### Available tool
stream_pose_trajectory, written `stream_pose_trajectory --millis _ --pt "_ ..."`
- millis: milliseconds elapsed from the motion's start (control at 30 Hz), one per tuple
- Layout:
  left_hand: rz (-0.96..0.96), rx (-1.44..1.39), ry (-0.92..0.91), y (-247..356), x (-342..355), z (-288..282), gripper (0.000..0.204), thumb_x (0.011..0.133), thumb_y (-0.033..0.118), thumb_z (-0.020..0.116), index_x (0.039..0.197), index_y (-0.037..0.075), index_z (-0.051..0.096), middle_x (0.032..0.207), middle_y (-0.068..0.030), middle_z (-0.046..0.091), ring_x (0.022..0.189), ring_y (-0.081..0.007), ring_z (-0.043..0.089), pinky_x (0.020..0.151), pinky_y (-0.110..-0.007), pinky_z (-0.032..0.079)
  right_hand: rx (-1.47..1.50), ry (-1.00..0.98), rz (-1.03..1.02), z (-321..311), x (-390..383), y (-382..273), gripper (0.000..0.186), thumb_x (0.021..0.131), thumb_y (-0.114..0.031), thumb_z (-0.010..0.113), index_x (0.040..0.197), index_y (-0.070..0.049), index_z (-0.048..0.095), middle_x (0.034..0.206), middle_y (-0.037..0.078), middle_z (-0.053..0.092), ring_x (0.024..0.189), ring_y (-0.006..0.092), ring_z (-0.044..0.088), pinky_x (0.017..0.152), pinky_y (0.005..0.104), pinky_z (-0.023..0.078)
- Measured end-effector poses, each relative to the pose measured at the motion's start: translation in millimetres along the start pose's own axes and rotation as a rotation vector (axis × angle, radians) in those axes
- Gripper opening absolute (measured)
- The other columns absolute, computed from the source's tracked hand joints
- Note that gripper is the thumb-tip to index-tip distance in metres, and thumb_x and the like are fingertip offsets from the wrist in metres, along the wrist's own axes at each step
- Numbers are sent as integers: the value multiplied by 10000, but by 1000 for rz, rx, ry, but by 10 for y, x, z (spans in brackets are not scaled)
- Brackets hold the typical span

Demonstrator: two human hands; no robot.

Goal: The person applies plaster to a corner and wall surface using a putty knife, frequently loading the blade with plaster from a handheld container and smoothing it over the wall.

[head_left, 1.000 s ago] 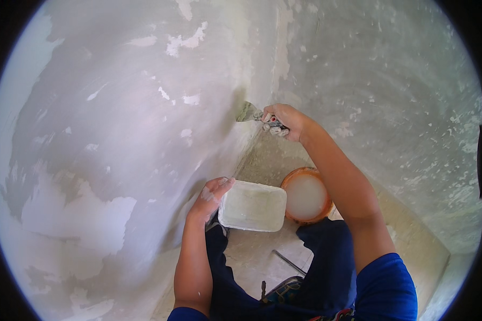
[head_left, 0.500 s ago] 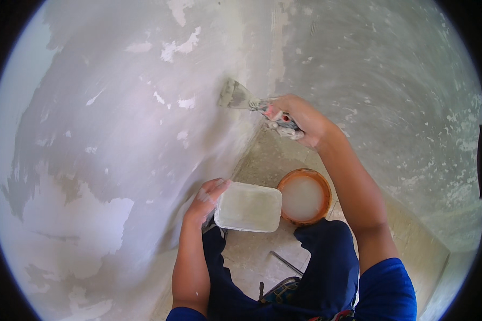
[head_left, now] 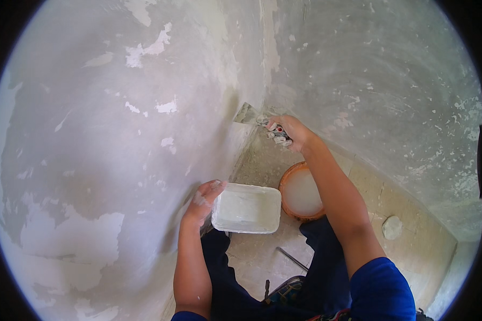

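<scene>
My right hand [head_left: 289,130] is closed around the handle of a putty knife [head_left: 247,114], both smeared with whitish filler. The knife's flat blade points left and lies at or just off the left wall [head_left: 128,128], low by the corner; whether it touches I cannot tell. With my left hand [head_left: 203,202] I grip the left edge of a white rectangular plastic tub [head_left: 246,231], held tilted so its inside shows. Thin pale residue coats the inside of the tub. Dried filler marks my left fingers.
An orange round bucket [head_left: 285,200] of milky liquid stands on the tiled floor [head_left: 262,160], partly behind my right forearm. The right wall [head_left: 369,80] meets the left one ahead. A whitish lump [head_left: 392,227] lies at right; a thin metal rod [head_left: 293,259] is between my legs.
The putty knife in my right hand has moved lower and slightly right, toward the foot of the corner. My view has shifted a little; the left hand still holds the tub.
</scene>
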State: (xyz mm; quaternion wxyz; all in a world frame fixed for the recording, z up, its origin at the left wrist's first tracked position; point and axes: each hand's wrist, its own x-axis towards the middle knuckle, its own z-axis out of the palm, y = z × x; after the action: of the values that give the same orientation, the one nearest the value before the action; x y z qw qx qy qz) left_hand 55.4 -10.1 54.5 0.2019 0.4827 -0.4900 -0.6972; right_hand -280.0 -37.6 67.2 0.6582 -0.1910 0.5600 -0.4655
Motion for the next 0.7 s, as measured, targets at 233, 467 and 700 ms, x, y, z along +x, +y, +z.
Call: stream_pose_trajectory --millis 233,467,700 --pt "-33 -29 -19 28 -8 -37 345 977 379 701 1038 40 681 984 -5 675 948 -116 597 882 -298 453 -35 21 35 -31 108 -107 96 859 -161 678 846 -69 654 745 49 645 524 132 559 445 292 423" --pt "-39 -47 4 -74 -12 -137 381 959 382 726 1081 24 678 1030 -10 676 1006 -117 587 923 -292 438 42 -47 7 119 27 -230 104 842 -146 696 849 -52 650 748 75 650 557 145 589 479 280 464" --pt "-23 -4 11 -160 0 -197 393 945 368 751 1146 39 671 1041 -14 681 1005 -128 618 914 -305 470 97 -76 -84 375 -155 -349 79 850 -101 663 838 -37 617 768 82 625 576 147 577 488 293 456"
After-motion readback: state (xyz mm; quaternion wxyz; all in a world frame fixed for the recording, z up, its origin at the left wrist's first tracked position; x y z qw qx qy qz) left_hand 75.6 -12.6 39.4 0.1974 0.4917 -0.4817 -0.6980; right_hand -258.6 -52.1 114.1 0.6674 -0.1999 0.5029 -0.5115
